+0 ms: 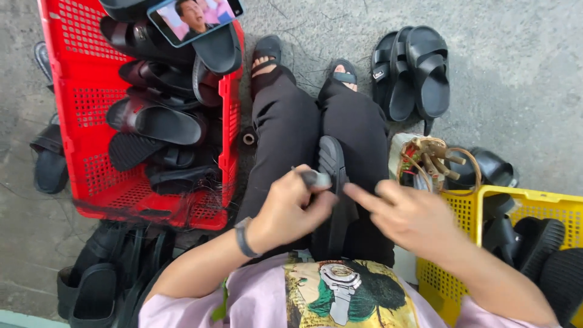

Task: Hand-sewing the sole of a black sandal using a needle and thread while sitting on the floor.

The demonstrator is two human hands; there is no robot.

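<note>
Right hand (413, 215): blurred; finger detail unreadable. Left hand (285, 209): closed around a small grey tool (316, 178), most of it hidden in the fist. Black sandal (333, 182) on the lap: lower half hidden behind both hands. Phone (194, 17): cut off by the top edge. Yellow crate (461, 212): cut off right and below. Red crate (79, 97): top cut off. Loose sandals (91, 285) bottom left: partly out of frame.
</note>
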